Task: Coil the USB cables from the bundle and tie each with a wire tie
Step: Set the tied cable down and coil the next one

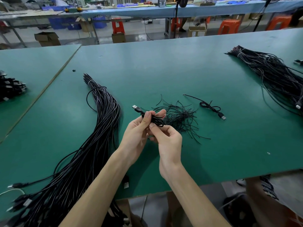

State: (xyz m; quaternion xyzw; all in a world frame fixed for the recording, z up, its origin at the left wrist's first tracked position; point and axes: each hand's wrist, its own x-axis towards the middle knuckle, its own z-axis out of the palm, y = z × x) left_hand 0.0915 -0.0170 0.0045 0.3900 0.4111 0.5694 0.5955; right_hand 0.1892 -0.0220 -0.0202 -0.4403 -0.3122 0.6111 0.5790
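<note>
A coiled black USB cable [156,120] sits between both hands above the green table [164,66], its silver plug [135,107] pointing up-left. My left hand [139,128] grips the coil with thumb and fingers. My right hand [165,136] pinches the coil's lower edge, where a thin black wire tie may lie; I cannot make it out. A loose pile of black wire ties [180,118] lies just behind the hands. A long bundle of black USB cables [91,145] runs along the left. One coiled, tied cable [211,108] rests to the right.
A second big cable bundle [270,74] lies at the far right. Stacked black items [11,89] sit at the left edge on the neighbouring table. The table's near edge runs below my forearms; boxes, orange stools and benches stand beyond.
</note>
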